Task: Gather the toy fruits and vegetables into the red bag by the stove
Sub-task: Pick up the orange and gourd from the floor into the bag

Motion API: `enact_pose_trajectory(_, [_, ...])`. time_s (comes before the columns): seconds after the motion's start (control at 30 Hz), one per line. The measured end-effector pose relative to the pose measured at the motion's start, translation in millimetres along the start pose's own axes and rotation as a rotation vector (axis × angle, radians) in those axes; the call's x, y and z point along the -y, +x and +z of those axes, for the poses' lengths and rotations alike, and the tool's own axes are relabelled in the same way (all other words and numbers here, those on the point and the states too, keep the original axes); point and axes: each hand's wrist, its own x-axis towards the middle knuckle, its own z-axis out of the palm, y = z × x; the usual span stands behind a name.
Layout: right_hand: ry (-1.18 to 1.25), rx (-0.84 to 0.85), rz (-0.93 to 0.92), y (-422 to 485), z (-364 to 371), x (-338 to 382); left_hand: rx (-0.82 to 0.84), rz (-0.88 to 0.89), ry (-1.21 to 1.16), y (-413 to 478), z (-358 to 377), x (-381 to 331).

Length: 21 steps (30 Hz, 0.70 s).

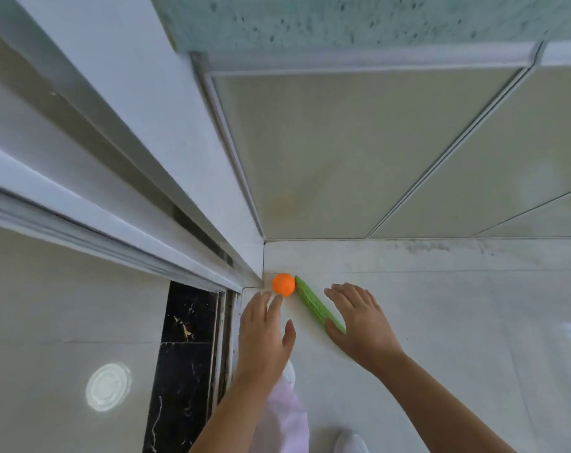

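An orange toy fruit (283, 284) lies on the pale floor in the corner beside the sliding door track. A long green toy bitter gourd (313, 303) lies right of it, touching it. My left hand (265, 335) is spread flat just below the orange, its fingertips at the fruit's lower edge. My right hand (362, 322) hovers open over the gourd's lower end, and its thumb side covers that end. Neither hand holds anything. The red bag is not in view.
The white sliding door frame and track (179, 223) run diagonally on the left, with a black marble threshold (186, 354) below. A tiled wall (375, 152) rises behind the toys. A round floor drain cover (108, 386) sits at the lower left. A white shoe (351, 443) shows at the bottom.
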Motion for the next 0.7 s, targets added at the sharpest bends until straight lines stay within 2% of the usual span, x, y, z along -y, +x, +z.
enact_pose_trajectory(0.17, [-0.060,0.058,-0.014,40,63,-60,0.003,0.104,-0.015,31,75,35])
enact_pose_trajectory(0.43, [-0.021,0.103,-0.019,72,169,-146,0.008,0.217,-0.037,64,201,91])
enact_pose_trajectory(0.7, [0.001,0.204,-0.052,78,265,-197,-0.022,0.222,0.097,81,281,143])
